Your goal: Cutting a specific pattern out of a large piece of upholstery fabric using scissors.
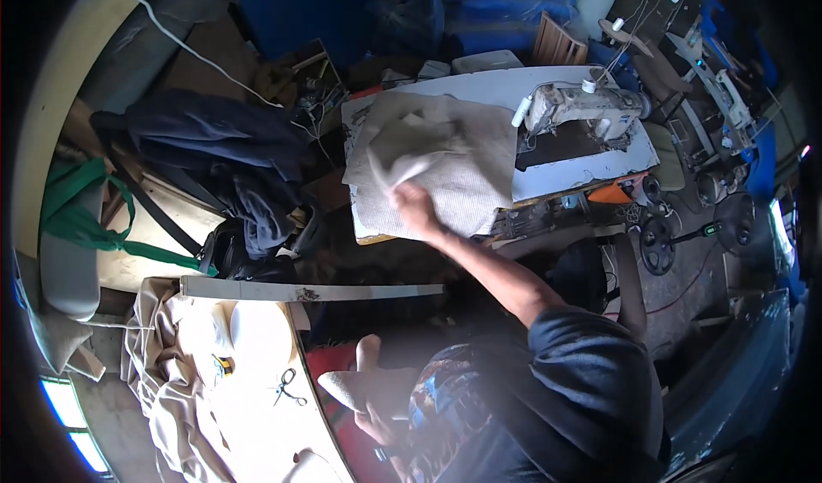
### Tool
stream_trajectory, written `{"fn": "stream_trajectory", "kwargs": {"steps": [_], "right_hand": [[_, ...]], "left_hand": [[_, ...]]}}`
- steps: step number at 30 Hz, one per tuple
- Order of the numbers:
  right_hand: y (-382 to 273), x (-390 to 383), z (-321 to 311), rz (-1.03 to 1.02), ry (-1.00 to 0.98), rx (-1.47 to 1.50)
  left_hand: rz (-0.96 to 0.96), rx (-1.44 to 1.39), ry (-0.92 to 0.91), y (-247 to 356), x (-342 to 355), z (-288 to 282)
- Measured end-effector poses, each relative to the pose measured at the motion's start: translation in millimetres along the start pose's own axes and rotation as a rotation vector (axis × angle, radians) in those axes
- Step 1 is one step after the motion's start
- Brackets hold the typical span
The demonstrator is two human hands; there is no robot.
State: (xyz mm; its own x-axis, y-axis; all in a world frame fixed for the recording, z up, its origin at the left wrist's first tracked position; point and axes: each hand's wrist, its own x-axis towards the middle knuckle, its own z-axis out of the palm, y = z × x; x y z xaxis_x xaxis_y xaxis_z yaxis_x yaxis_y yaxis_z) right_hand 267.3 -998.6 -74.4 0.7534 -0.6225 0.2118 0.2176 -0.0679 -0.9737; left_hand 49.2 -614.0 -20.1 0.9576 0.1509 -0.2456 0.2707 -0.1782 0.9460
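Beige fabric (445, 170), one sheet, lies on the surface (548, 85) (sewing machine (582, 106) at three o'clock); right hand (413, 205) clutches its bunched corner, left hand (372, 397) grips one small piece (351, 384).

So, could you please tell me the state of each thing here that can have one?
Right hand: outstretched, gripping the beige woven fabric.
Beige woven fabric: spread on the white sewing table, one corner lifted and folded.
Left hand: holding a small beige fabric piece.
Black-handled scissors: lying on the pale cutting table.
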Motion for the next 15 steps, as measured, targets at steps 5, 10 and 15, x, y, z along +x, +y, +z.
{"fn": "stream_trajectory", "kwargs": {"steps": [5,10,15], "right_hand": [[-114,-134,49,-0.591,-0.86,0.087],[-109,-176,13,-0.35,-1.531,-0.118],[-9,-145,-73,0.318,-0.28,0.329]], "left_hand": [[-0.152,0.044,0.041,18,7,33],[-0.125,0.024,-0.02,19,17,55],[-0.147,-0.031,-0.04,18,18,58]]}}
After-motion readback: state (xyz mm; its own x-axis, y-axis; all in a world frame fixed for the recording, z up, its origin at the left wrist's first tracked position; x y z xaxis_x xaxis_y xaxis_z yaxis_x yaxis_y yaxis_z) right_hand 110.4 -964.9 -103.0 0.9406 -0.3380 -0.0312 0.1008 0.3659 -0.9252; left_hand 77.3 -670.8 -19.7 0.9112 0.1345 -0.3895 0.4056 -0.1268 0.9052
